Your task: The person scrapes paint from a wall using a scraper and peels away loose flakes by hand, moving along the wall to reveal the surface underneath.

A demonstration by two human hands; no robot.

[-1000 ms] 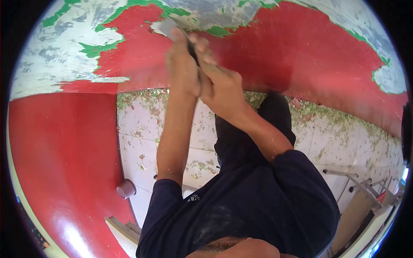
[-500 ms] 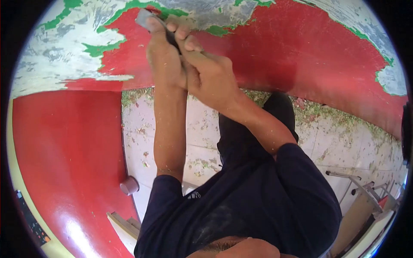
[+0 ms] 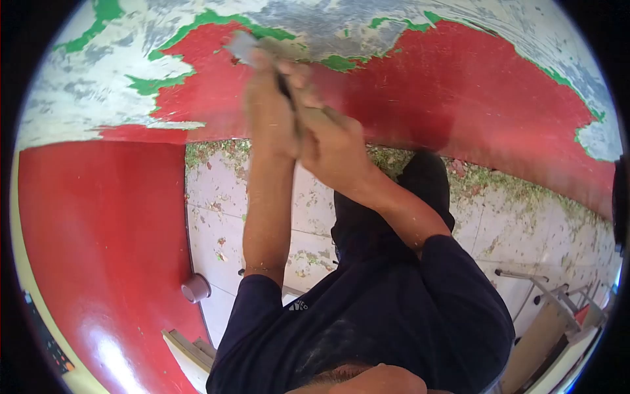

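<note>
Both of my hands grip a paint scraper [image 3: 242, 47], its flat grey blade up at the wall and blurred by motion. My left hand [image 3: 270, 111] is the one closer to the blade, closed on the tool. My right hand [image 3: 335, 141] wraps the dark handle from the right side. Under the blade lies red paint [image 3: 407, 88] with a ragged edge. Thin strips of green paint [image 3: 338, 62] border it, and beyond them the surface is bare, patchy white and grey [image 3: 85, 85]. Whether the blade touches the wall cannot be made out.
Paint flakes [image 3: 518, 177] litter the pale tiled floor [image 3: 220, 197] along the wall's foot. At left is a glossy red panel [image 3: 105, 223] with a small brownish cup [image 3: 196, 287] beside it. A metal-legged piece of furniture [image 3: 558, 308] stands at lower right.
My hands and the scraper have shifted right and slightly down across the red paint. The view has tilted a little, so the wall sits slightly lower. My grip stays closed.
</note>
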